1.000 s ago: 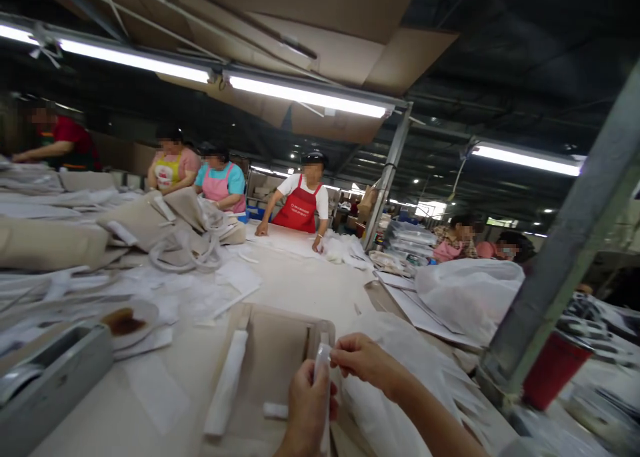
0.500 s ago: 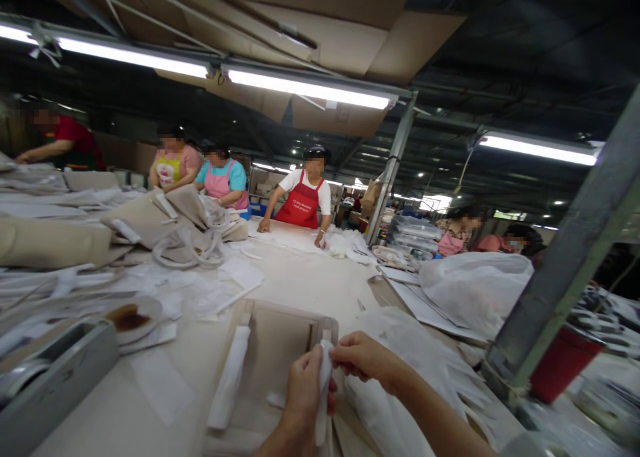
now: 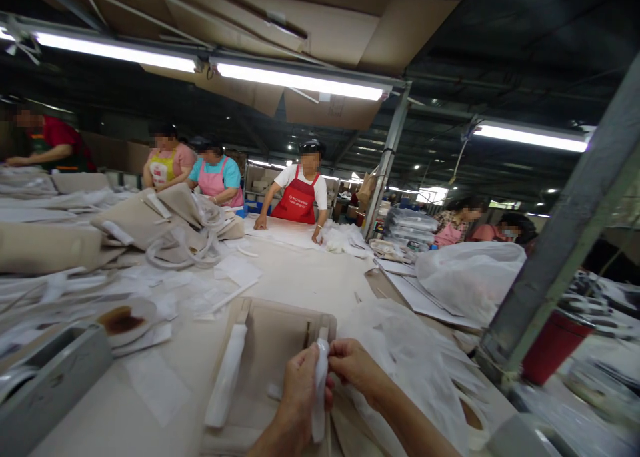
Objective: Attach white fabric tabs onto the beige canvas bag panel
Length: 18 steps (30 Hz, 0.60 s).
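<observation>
A beige bag [image 3: 277,323] lies flat on the table in front of me. One of its straps, at the left, is wrapped in a white sleeve [image 3: 227,377]. My left hand [image 3: 299,393] is closed round the other strap, at the right, where a white wrapping [image 3: 321,397] covers it. The fingertips of my right hand [image 3: 354,369] are pinched together against the upper right edge of that wrapping. Whether they also hold a small piece of tape I cannot tell. A little white piece [image 3: 274,391] lies on the bag beside my left hand.
A grey tape dispenser [image 3: 55,383] stands at the lower left, with a tape roll [image 3: 125,320] behind it. Beige bags [image 3: 145,217] and white scraps are heaped at left. Plastic sheeting [image 3: 400,350] and a metal post [image 3: 560,230] are at right. Co-workers [image 3: 297,193] stand across the table.
My right hand's fingers have curled in closer at the wrapping's edge. My left hand keeps its hold on the strap. The view has shifted slightly.
</observation>
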Available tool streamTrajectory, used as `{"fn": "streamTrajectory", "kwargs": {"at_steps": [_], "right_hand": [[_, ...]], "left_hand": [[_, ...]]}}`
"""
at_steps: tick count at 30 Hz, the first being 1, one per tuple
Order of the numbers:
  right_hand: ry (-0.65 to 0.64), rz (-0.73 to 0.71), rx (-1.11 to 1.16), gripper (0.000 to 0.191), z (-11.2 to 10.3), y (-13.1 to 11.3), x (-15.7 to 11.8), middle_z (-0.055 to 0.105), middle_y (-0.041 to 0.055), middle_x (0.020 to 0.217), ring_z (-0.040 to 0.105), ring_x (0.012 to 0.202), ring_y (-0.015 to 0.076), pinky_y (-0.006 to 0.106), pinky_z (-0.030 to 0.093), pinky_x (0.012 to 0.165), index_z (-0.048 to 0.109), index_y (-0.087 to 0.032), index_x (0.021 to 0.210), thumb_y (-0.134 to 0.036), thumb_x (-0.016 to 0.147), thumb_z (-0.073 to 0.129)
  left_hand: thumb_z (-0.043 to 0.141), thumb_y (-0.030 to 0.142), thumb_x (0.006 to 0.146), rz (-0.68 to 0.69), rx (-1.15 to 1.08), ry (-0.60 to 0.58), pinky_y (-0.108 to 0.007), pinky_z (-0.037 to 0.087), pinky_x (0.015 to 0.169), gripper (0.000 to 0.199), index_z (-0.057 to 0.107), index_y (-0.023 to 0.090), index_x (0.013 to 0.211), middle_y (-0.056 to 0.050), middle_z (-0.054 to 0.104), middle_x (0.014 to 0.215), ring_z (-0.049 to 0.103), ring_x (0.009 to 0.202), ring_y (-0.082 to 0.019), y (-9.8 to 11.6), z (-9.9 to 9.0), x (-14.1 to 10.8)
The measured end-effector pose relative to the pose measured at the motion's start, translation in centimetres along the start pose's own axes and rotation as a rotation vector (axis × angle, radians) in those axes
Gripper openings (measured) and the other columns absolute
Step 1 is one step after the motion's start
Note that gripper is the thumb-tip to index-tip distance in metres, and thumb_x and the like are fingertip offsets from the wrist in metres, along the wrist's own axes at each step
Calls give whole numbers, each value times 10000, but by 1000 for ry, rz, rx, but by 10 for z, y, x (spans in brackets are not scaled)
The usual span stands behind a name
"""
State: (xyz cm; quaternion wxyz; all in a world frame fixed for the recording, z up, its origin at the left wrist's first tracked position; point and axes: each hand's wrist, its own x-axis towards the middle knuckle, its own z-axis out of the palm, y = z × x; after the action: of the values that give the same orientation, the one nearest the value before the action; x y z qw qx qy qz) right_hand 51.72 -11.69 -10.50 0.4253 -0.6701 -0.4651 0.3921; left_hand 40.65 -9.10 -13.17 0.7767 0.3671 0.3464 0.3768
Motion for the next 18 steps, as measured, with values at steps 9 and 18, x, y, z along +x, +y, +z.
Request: {"fn": "streamTrajectory", "kwargs": {"at_steps": [9, 18], "right_hand": [[61, 27, 302, 215, 13, 18, 4, 474, -79, 439, 362, 401, 53, 202, 225, 432, 559, -162, 704, -321, 571, 615], [51, -1, 443, 405, 17, 29, 9, 493, -78, 448, 386, 382, 46, 179, 219, 397, 586, -150, 774, -456, 576, 762]], "left_hand": [[516, 757, 703, -24, 98, 34, -216, 363, 331, 614, 551, 149, 624, -23, 560, 449, 467, 336, -106, 2, 4, -4], [523, 612, 818, -208, -53, -24, -211, 410, 346, 559, 608, 97, 618, -47, 574, 509, 489, 361, -96, 0, 0, 4]]}}
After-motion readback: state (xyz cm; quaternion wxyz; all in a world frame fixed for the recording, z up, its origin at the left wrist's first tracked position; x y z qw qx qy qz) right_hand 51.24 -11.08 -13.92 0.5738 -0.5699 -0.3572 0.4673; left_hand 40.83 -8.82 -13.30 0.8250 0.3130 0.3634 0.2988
